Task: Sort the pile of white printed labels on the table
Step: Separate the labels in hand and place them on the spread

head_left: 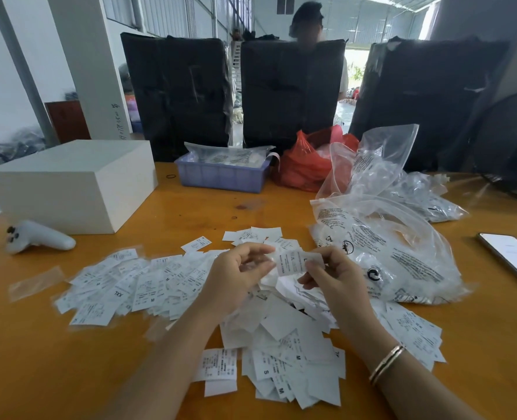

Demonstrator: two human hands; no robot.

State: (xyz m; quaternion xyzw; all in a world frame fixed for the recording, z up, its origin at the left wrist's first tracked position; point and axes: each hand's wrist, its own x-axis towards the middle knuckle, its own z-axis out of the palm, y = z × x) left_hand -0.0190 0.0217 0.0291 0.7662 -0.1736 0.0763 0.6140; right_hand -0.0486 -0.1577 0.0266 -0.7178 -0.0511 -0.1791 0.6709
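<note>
A wide pile of white printed labels (148, 283) lies spread over the orange table (54, 359), with size letters such as M, S and XXL showing. More labels (284, 359) are heaped in front of me between my forearms. My right hand (326, 274) pinches one label (292, 262) by its right edge, held up above the pile. My left hand (239, 274) is just left of it, fingers curled, fingertips at the label's left edge. A bracelet sits on my right wrist.
A white box (69, 183) and a white controller (39, 237) are at the left. A blue bin (220, 174), a red bag (308, 162) and clear plastic bags (387, 237) stand behind and right. A phone (511, 256) lies far right. A person stands behind black bundles.
</note>
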